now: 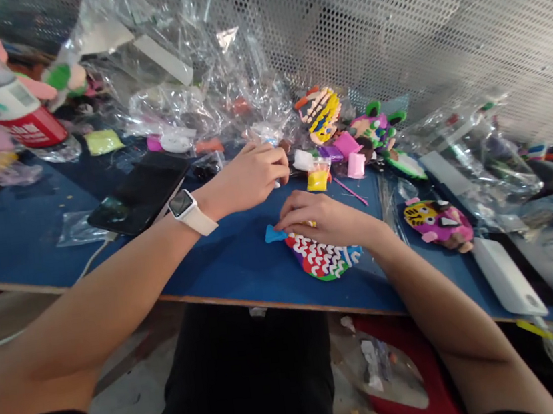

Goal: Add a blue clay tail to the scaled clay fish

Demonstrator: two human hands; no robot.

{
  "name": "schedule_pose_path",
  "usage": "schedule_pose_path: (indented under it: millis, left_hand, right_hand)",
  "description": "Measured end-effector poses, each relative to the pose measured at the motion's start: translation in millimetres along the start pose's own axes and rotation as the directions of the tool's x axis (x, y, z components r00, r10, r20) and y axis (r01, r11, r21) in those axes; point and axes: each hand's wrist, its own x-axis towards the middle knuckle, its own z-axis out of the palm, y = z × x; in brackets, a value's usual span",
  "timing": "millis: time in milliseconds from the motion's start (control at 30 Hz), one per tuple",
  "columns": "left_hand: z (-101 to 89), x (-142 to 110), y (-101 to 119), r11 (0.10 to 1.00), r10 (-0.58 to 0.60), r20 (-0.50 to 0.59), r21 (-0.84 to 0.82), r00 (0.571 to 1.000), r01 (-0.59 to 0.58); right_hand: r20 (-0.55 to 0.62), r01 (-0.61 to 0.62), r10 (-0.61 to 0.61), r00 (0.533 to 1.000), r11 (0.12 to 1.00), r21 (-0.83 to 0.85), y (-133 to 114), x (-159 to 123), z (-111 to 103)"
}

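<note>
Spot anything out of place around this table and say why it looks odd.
A crumpled wrapper lies on the floor by the red seat, looking like dropped litter. Clear bags are heaped untidily behind the craft pieces.

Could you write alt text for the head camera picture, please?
A person's right hand touches a colourful, white-patterned model on a blue table; the left hand is near small packets and crumpled clear plastic.

The clay fish (324,258) is multicoloured (white wavy scales (331,260)).
</note>
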Motion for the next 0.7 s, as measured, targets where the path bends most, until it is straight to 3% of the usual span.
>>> schedule_pose_path:
  millis: [133, 433, 700]
  left_hand:
    - [1.0, 0.3, 1.0, 1.0, -0.001, 0.011, -0.027, 1.0, 0.002]
    - [2.7, -0.8, -1.0, 1.0, 0.005, 0.033, 0.002, 0.999, -0.005]
    - [1.4, -0.3, 0.7, 0.999, -0.019, 0.043, -0.037, 0.999, 0.02]
  right_hand:
    - [0.023, -0.049, 0.05, 0.999, 0.999, -0.008, -2.7, 2.3, 1.6]
    - [-0.049, -0.052, 0.052, 0.997, 0.999, -0.015, -1.7, 1.7, 8.4]
    - [-0.077, -0.172, 0.17, 0.982, 0.985, -0.018, -6.1, 5.6, 14.9]
